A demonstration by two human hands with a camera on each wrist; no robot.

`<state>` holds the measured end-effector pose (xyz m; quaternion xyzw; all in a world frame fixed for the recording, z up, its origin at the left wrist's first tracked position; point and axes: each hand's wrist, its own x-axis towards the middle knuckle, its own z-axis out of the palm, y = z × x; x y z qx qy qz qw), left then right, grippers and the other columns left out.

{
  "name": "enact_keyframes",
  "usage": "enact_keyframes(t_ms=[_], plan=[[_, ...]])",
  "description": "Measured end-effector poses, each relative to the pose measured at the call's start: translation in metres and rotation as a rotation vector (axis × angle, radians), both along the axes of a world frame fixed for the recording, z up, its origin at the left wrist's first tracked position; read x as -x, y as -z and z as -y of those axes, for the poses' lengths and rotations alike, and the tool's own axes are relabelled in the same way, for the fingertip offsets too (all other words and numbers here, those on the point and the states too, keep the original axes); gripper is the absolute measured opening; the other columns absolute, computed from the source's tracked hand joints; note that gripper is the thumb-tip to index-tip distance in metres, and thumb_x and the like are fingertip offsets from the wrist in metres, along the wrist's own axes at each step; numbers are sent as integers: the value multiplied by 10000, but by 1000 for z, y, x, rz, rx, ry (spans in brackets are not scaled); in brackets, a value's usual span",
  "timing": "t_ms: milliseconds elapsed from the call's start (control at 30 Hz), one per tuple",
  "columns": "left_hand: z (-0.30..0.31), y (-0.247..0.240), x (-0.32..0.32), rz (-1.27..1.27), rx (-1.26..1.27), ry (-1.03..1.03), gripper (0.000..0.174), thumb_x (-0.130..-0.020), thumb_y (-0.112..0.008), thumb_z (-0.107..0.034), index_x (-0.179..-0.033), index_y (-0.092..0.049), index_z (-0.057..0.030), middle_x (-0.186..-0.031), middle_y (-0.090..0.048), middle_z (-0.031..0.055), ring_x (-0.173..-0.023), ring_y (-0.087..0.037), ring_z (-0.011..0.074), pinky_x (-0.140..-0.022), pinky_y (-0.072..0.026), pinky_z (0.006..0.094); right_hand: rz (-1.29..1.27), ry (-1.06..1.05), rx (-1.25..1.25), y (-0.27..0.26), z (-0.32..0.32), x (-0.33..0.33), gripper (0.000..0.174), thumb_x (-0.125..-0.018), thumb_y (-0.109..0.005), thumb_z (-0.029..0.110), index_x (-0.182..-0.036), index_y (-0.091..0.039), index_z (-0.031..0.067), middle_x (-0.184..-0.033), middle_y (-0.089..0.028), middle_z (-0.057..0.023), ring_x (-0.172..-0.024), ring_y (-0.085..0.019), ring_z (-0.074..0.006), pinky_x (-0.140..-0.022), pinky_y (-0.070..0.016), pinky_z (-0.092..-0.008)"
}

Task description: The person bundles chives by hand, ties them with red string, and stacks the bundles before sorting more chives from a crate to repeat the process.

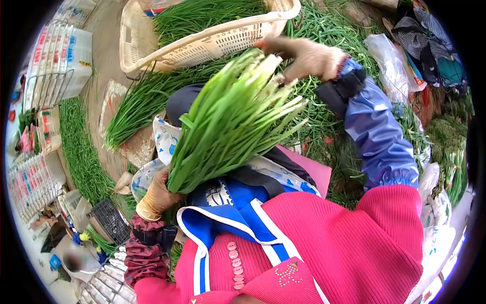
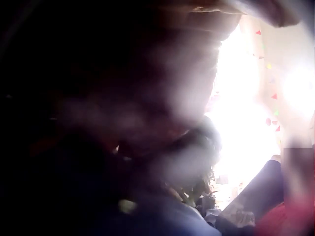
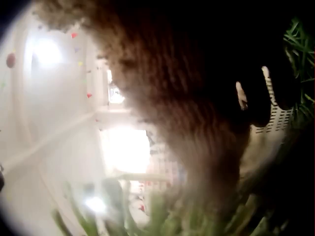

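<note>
Head view: a bunch of green stalks (image 1: 230, 119) spans the front of the body, its pale ends near the rim of a cream crate (image 1: 217, 43). The left hand (image 1: 159, 196) grips the leafy end. The right hand (image 1: 316, 57) is open at the pale ends, thumb and fingers apart.

Left wrist view: too dark to tell the grip.

Right wrist view: spread fingers, with crate slots between and stalks below.

Veg-packing area: stacked crates (image 1: 59, 62), loose greens (image 1: 81, 147) on flr (image 1: 93, 109).
</note>
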<state>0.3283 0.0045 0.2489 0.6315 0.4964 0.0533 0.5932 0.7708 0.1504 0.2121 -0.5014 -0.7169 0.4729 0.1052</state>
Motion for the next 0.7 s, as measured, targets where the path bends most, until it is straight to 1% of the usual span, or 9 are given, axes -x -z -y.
enact_keyframes(t_ms=[33, 200, 233, 333, 367, 400, 500, 600, 700], plan=[[-3, -3, -1, -6, 21, 41, 644, -699, -762, 16, -1302, -540, -16, -1173, -656, 62, -1047, -589, 129, -930, -472, 305, -82, -145, 40, 0, -3, 7, 833, -727, -787, 78, -1456, -383, 86, -1239, -632, -114, -1158, -570, -221, -963, -492, -361], [-11, -2, 3, 2, 262, -16, 686, -625, -816, 20, -1257, -549, -14, -1075, -671, 50, -979, -596, 137, -892, -484, 303, -1176, -153, 666, 16, 6, 33, 510, -868, -608, 44, -1357, -466, 7, -1149, -652, -107, -959, -632, -141, -777, -554, -259], [-6, 5, -1, 135, 2, -56, 692, -627, -816, 55, -1254, -530, -4, -995, -673, 91, -858, -634, 179, -778, -529, 325, -1041, 32, 580, 11, 11, 40, 472, -872, -621, 63, -1323, -496, 6, -1117, -657, -94, -935, -636, -126, -752, -554, -251], [0, -2, -13, 293, 611, -407, 618, -654, -757, 128, -1222, -533, 30, -934, -668, 135, -705, -646, 219, -596, -525, 331, -608, 411, 449, 20, 18, 48, 368, -874, -665, 114, -1218, -586, 9, -1026, -674, -56, -887, -645, -98, -707, -553, -244], [0, 7, -12, 302, 581, -324, 586, -683, -732, 148, -1219, -523, 37, -898, -663, 150, -645, -636, 215, -545, -514, 336, -604, 485, 473, 22, 21, 49, 295, -906, -645, 103, -1187, -615, 21, -988, -688, -49, -845, -651, -98, -714, -554, -245], [1, 5, -21, 344, 564, -355, 565, -681, -735, 146, -1197, -530, 40, -882, -665, 143, -661, -642, 218, -556, -517, 337, -473, 303, 223, 66, 13, 37, 289, -903, -668, 119, -1175, -632, 30, -967, -702, -61, -818, -658, -112, -735, -556, -255], [0, 20, -14, 299, 533, -225, 574, -660, -758, 123, -1184, -542, 32, -900, -668, 134, -665, -641, 210, -563, -522, 333, -439, 576, 355, 31, 25, 34, 359, -864, -709, 201, -1150, -657, -8, -980, -703, -85, -833, -643, -135, -762, -536, -306], [1, 20, -19, 288, 476, -278, 592, -620, -809, 50, -1165, -580, 14, -977, -677, 112, -757, -645, 195, -656, -541, 333, -325, 753, -71, 39, 3, -12, 269, -880, -708, 210, -1102, -700, 58, -1012, -711, -64, -892, -631, -135, -817, -506, -262], [6, 29, -13, 281, 359, -286, 657, -599, -831, 25, -1206, -578, -3, -1073, -669, 86, -914, -625, 180, -805, -519, 337, -478, 927, -177, 9, 2, -33, 223, -885, -686, 194, -1084, -712, 96, -751, -612, 55, -581, -429, -32, -507, -350, -182]])
